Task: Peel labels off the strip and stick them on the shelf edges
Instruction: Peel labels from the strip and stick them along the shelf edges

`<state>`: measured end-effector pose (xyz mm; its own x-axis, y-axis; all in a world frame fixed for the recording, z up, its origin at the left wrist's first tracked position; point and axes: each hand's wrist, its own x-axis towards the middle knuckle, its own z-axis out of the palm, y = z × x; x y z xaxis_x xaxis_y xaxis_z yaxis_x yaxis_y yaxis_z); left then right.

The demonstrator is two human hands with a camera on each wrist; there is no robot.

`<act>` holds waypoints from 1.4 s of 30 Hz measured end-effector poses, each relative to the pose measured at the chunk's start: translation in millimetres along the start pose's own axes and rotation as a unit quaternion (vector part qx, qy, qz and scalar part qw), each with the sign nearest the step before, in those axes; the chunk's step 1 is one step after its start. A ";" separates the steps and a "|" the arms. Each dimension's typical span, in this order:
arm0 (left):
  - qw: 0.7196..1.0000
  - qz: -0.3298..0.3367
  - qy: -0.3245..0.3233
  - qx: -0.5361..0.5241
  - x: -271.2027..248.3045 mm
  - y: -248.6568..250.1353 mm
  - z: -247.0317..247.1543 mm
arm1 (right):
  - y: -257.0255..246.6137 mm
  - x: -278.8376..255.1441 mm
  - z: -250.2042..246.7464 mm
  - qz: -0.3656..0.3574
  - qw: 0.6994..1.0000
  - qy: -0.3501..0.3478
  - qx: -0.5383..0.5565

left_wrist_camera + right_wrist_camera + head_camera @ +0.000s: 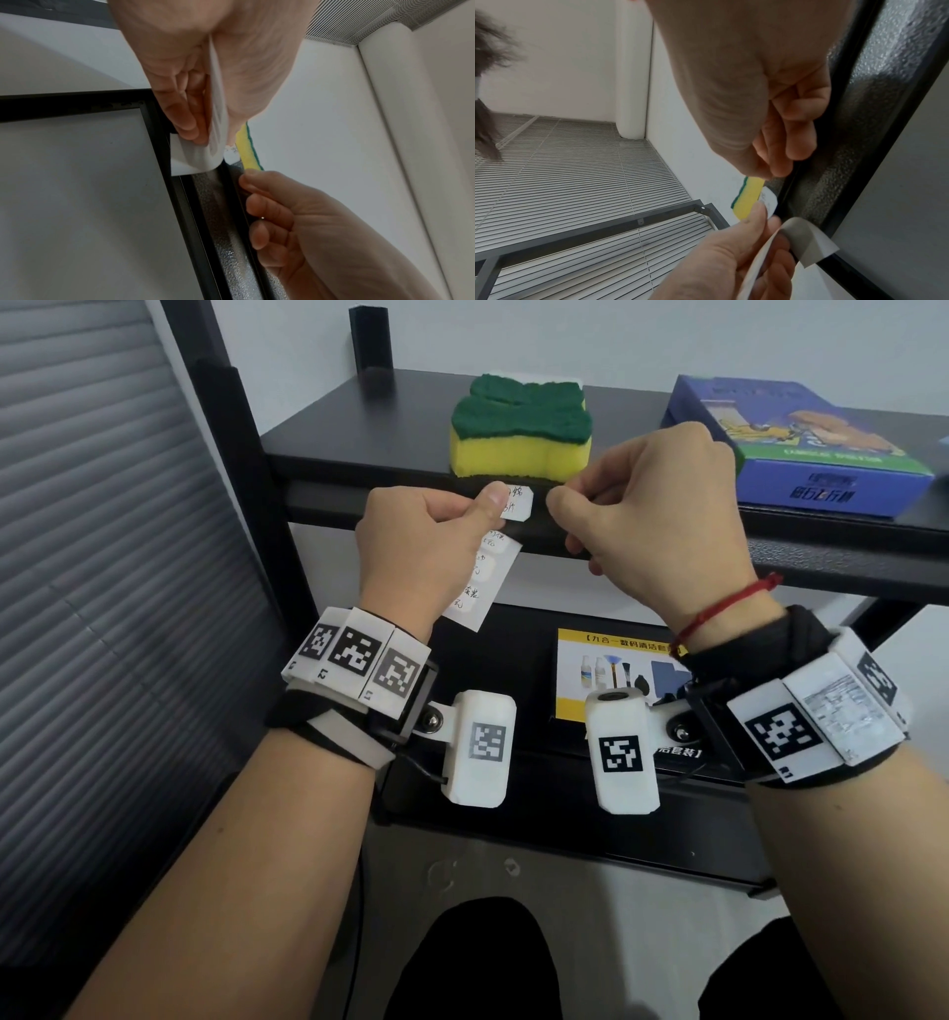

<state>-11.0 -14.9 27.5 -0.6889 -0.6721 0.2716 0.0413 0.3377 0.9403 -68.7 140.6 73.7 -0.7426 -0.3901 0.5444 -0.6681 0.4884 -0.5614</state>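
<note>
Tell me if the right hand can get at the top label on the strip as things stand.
Probably yes: the right hand sits beside the label that the left hand pinches, with only a small open gap and nothing between them.

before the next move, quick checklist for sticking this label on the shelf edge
1. Label free of the strip: cannot tell; it stands apart above the strip, but the thumb hides its left end.
2. Left hand grip: ok, thumb pins label and strip.
3. Right hand on the label: not ok; its pinched fingertips sit just right of the label, with a gap in the right wrist view.
4. Shelf edge bare where the label goes: ok.
5. Label lined up below the sponge: ok, it hovers right in front.
6. Label level: not ok, slightly tilted.
</note>
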 end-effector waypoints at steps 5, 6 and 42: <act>1.000 0.000 0.000 0.003 -0.7 0.9 -0.4 | -2.9 2.8 4.1 0.004 1.000 0.008 0.001; 1.000 0.000 0.000 0.003 -0.7 1.0 -0.6 | -3.3 3.8 5.6 0.006 1.000 0.010 0.000; 1.000 -0.026 -0.008 -0.003 -1.3 3.7 -6.9 | 2.6 5.4 13.9 0.020 0.999 0.028 0.009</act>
<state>-5.0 -17.3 32.0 -0.7022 -0.6772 0.2197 0.0106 0.2986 0.9543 -75.1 128.9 66.5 -0.7653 -0.3254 0.5554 -0.6390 0.4886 -0.5942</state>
